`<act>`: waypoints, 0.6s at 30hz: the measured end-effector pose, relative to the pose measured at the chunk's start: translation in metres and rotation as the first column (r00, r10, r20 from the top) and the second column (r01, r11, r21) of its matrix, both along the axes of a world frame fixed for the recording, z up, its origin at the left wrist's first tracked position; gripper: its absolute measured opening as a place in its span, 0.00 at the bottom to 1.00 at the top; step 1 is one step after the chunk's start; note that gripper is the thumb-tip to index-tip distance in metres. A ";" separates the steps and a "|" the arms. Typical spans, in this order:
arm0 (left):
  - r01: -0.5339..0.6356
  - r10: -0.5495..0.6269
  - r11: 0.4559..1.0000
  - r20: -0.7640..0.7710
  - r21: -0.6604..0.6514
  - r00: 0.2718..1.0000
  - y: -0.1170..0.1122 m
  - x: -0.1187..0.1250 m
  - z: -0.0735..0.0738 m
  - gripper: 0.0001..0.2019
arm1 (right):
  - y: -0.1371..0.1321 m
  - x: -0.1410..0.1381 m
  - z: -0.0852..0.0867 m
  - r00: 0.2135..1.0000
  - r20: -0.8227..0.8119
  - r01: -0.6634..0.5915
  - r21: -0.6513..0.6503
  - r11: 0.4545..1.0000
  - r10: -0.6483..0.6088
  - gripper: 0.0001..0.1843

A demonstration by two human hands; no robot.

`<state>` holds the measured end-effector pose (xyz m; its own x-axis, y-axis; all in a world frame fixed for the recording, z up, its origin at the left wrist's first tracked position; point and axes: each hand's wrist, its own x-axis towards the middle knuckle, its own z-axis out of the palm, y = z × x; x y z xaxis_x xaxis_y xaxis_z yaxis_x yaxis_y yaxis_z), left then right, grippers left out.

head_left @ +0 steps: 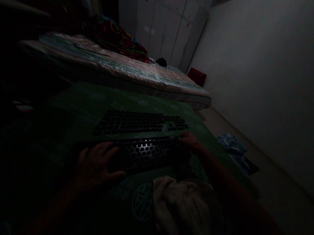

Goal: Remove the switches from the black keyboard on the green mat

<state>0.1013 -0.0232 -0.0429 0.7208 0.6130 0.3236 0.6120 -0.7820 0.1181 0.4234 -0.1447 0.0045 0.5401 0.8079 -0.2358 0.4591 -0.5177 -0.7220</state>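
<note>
The room is very dark. A black keyboard frame (147, 152) with rows of bare switch holes lies on a green printed table cover (76, 102). My left hand (95, 167) rests on its left end, fingers spread flat and thumb along the front edge. My right hand (190, 140) is at the frame's far right corner, with its fingers curled onto the edge. Just behind the frame, a block of black keycaps (141, 122) lies in keyboard order on the cover. A pale crumpled towel (184, 203) sits in front of the frame, between my forearms.
A bed (122, 72) with a striped sheet and a bright bundle of cloth (116, 36) stands behind the table. White wardrobe doors (167, 27) fill the back wall. Blue cloth (234, 146) lies on the floor at the right, near a bare wall.
</note>
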 end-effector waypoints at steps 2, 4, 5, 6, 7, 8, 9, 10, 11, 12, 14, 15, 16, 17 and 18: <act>0.001 -0.001 1.000 -0.008 0.005 1.000 0.000 0.000 -0.001 0.33 | 0.012 0.000 -0.005 1.000 0.013 -0.005 0.030 1.000 0.005 0.06; 0.002 -0.002 1.000 -0.012 0.005 1.000 -0.001 -0.001 0.000 0.34 | 0.020 -0.002 -0.011 1.000 0.029 -0.011 0.047 0.999 0.010 0.05; 0.001 -0.001 1.000 -0.015 0.001 1.000 -0.002 -0.001 0.001 0.35 | 0.022 -0.004 -0.013 0.999 0.035 -0.017 0.050 0.999 0.015 0.05; -0.002 0.002 1.000 -0.018 -0.003 1.000 -0.003 0.000 0.001 0.35 | 0.022 -0.005 -0.015 0.999 0.039 -0.024 0.049 0.998 0.022 0.05; -0.004 0.004 1.000 -0.023 -0.008 1.000 -0.005 0.000 0.002 0.35 | 0.021 -0.007 -0.017 0.999 0.040 -0.034 0.044 0.998 0.032 0.05; -0.007 0.007 1.000 -0.028 -0.013 1.000 -0.006 0.000 0.003 0.35 | 0.019 -0.009 -0.018 0.998 0.037 -0.045 0.035 0.998 0.044 0.05; -0.011 0.011 1.000 -0.032 -0.016 0.999 -0.006 0.001 0.004 0.36 | 0.015 -0.011 -0.018 0.998 0.031 -0.060 0.023 0.998 0.059 0.05; -0.014 0.013 1.000 -0.035 -0.019 0.999 -0.007 0.001 0.004 0.36 | 0.011 -0.013 -0.017 0.997 0.021 -0.076 0.010 0.997 0.076 0.05; -0.015 0.015 1.000 -0.034 -0.020 0.999 -0.007 0.001 0.004 0.36 | 0.006 -0.014 -0.016 0.996 0.010 -0.093 -0.002 0.996 0.093 0.04; -0.013 0.013 1.000 -0.030 -0.021 0.999 -0.007 0.001 0.004 0.36 | 0.002 -0.015 -0.014 0.994 0.000 -0.109 -0.012 0.994 0.109 0.04; -0.006 0.006 1.000 -0.018 -0.020 1.000 -0.007 0.000 0.002 0.36 | -0.006 -0.015 -0.010 0.992 -0.016 -0.129 -0.032 0.991 0.129 0.04; -0.002 0.002 1.000 -0.013 -0.019 1.000 -0.007 0.000 0.001 0.36 | -0.008 -0.014 -0.008 0.991 -0.020 -0.134 -0.045 0.990 0.133 0.03; 0.000 0.000 1.000 -0.009 -0.017 1.000 -0.007 0.000 0.000 0.36 | -0.009 -0.013 -0.006 0.991 -0.022 -0.133 -0.059 0.989 0.132 0.03; -0.002 0.002 1.000 -0.008 -0.016 1.000 -0.007 0.000 0.000 0.36 | -0.009 -0.011 -0.005 0.992 -0.019 -0.126 -0.069 0.990 0.125 0.03; -0.005 0.005 1.000 -0.009 -0.016 1.000 -0.007 -0.001 -0.001 0.36 | -0.007 -0.010 -0.004 0.993 -0.012 -0.115 -0.072 0.991 0.114 0.03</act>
